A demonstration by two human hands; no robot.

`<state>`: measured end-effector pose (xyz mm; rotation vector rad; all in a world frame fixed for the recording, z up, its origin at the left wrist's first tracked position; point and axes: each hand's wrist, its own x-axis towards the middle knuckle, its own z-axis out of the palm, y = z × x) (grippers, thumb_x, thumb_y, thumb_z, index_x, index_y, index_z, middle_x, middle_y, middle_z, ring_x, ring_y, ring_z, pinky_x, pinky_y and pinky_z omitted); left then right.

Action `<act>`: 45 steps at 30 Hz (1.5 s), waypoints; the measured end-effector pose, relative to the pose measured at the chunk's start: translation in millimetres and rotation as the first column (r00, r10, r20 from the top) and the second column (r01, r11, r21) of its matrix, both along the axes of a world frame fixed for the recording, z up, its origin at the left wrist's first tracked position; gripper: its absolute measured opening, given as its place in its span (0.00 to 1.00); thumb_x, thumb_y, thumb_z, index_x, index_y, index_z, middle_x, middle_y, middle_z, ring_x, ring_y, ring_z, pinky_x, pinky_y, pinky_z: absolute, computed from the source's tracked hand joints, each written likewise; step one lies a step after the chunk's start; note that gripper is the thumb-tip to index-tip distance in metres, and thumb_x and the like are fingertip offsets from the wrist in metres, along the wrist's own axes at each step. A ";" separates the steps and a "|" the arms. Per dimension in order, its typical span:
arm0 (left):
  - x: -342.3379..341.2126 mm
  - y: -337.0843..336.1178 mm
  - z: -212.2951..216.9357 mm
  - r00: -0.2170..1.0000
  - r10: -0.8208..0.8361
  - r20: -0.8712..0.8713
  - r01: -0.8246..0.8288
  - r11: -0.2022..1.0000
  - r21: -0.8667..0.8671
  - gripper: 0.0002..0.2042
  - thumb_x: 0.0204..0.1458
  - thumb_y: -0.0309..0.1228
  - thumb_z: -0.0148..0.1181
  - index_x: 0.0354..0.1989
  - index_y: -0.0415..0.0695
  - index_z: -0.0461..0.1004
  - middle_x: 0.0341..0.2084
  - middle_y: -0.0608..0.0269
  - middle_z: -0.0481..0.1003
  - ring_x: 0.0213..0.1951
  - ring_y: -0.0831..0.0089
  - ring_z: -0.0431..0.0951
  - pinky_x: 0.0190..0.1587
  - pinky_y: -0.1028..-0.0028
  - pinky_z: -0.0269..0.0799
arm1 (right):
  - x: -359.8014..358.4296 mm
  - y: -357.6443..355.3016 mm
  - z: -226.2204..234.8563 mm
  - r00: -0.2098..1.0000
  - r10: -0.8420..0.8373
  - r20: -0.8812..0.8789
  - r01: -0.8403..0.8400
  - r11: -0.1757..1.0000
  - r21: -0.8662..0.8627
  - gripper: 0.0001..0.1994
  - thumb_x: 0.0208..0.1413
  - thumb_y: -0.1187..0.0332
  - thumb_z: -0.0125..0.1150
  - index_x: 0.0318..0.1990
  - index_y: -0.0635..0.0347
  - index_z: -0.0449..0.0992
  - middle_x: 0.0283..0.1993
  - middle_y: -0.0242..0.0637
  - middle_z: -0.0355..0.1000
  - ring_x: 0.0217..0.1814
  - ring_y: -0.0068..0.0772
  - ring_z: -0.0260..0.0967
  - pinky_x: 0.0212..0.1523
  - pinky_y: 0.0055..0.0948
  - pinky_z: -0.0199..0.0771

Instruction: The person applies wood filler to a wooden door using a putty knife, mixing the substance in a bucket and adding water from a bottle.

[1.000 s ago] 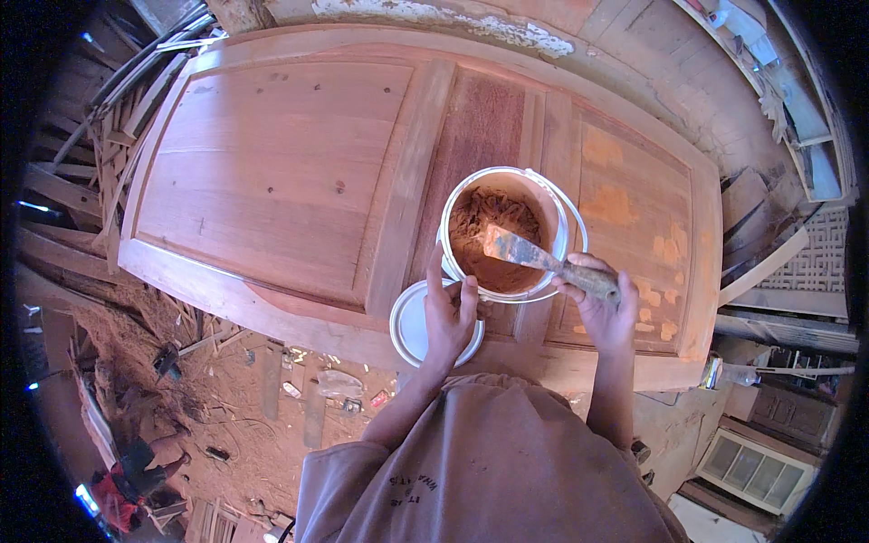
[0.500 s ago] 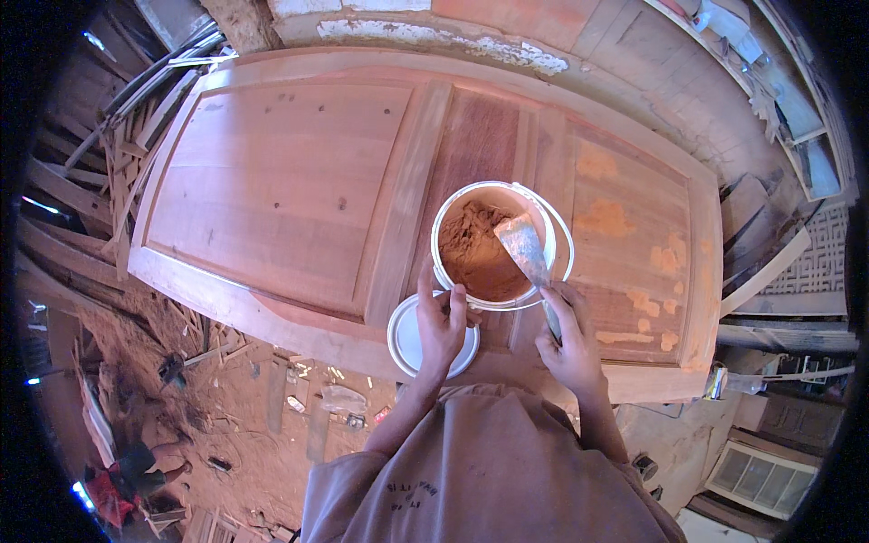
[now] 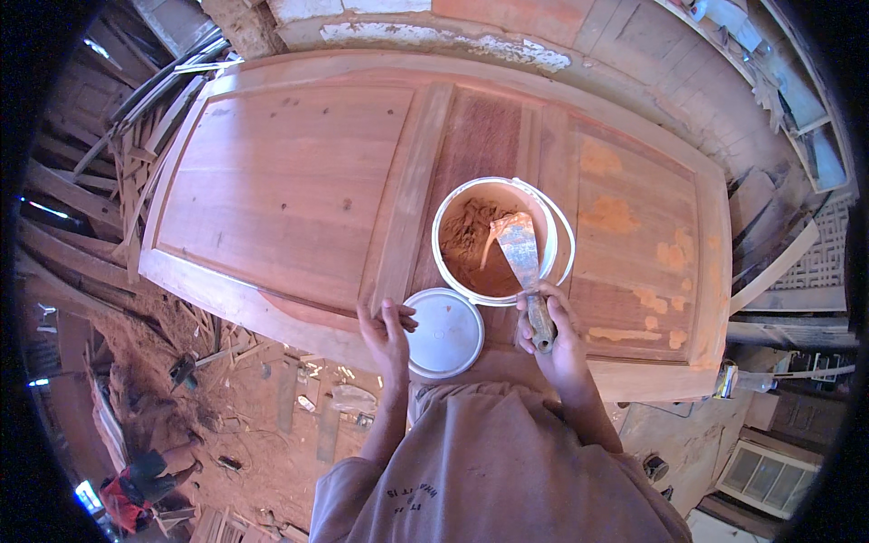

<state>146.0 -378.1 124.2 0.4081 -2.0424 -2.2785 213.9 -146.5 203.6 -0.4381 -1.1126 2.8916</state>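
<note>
A white bucket (image 3: 441,256) of brown-orange wood filler (image 3: 471,231) stands on a wooden door (image 3: 299,172) that lies flat before me. My right hand (image 3: 557,330) grips a putty knife (image 3: 519,249) by its handle. Its blade is over the bucket's opening, with orange filler along the tip and a strand trailing down. My left hand (image 3: 387,333) is off the bucket, fingers apart and holding nothing, beside the round pale lid (image 3: 445,335). That lid lies at the door's near edge, left of the bucket's base.
Orange filler patches (image 3: 605,215) mark the door's right panel. Scrap wood strips (image 3: 136,163) pile up at the left. A person (image 3: 136,489) is at the lower left. Litter and a plastic bag (image 3: 353,398) lie on the dusty ground. A wall (image 3: 588,72) runs behind the door.
My left hand has let go of the bucket's rim and moved left. The putty knife has turned in my right hand and now carries filler at its tip.
</note>
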 end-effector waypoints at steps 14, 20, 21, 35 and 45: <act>22.9 -10.8 -19.6 0.991 0.129 0.048 -0.128 0.991 -0.028 0.18 0.66 0.32 0.49 0.61 0.38 0.61 0.20 0.60 0.76 0.18 0.81 0.70 0.22 0.81 0.65 | 3.4 26.1 45.0 0.996 0.019 -0.090 0.091 -0.277 0.956 0.19 0.52 0.77 0.61 0.52 0.54 0.69 0.44 0.44 0.71 0.42 0.51 0.74 0.37 0.44 0.77; 27.7 -14.2 -20.6 0.992 0.118 0.040 -0.118 0.993 -0.002 0.17 0.66 0.33 0.49 0.60 0.38 0.61 0.22 0.59 0.76 0.19 0.81 0.71 0.23 0.81 0.65 | 4.8 24.9 39.2 0.993 0.012 -0.116 0.112 -0.374 0.921 0.17 0.54 0.75 0.61 0.52 0.55 0.70 0.42 0.43 0.72 0.36 0.48 0.76 0.35 0.41 0.78; 27.6 -15.2 -19.7 0.992 0.120 0.039 -0.120 0.993 0.000 0.17 0.66 0.33 0.49 0.60 0.38 0.61 0.22 0.59 0.76 0.19 0.81 0.71 0.23 0.81 0.65 | 4.9 24.5 31.5 0.992 -0.025 -0.126 0.116 -0.265 0.957 0.17 0.57 0.74 0.59 0.53 0.56 0.69 0.42 0.43 0.73 0.35 0.44 0.76 0.33 0.38 0.78; 27.3 -34.0 -21.5 0.979 0.204 0.005 -0.203 0.979 -0.026 0.15 0.66 0.32 0.48 0.57 0.38 0.64 0.21 0.59 0.76 0.20 0.80 0.70 0.22 0.80 0.65 | 6.2 12.2 16.8 0.942 0.165 0.291 -0.142 0.985 -0.099 0.16 0.70 0.60 0.41 0.59 0.57 0.64 0.36 0.38 0.71 0.28 0.27 0.70 0.23 0.26 0.74; 48.5 -34.2 -22.7 0.976 0.217 0.029 -0.214 0.974 -0.074 0.17 0.66 0.37 0.49 0.56 0.38 0.65 0.24 0.60 0.77 0.22 0.79 0.70 0.24 0.78 0.65 | 30.6 2.3 18.0 0.957 0.288 0.045 -0.274 0.942 -0.193 0.22 0.53 0.66 0.54 0.56 0.59 0.65 0.39 0.38 0.70 0.31 0.26 0.67 0.30 0.29 0.70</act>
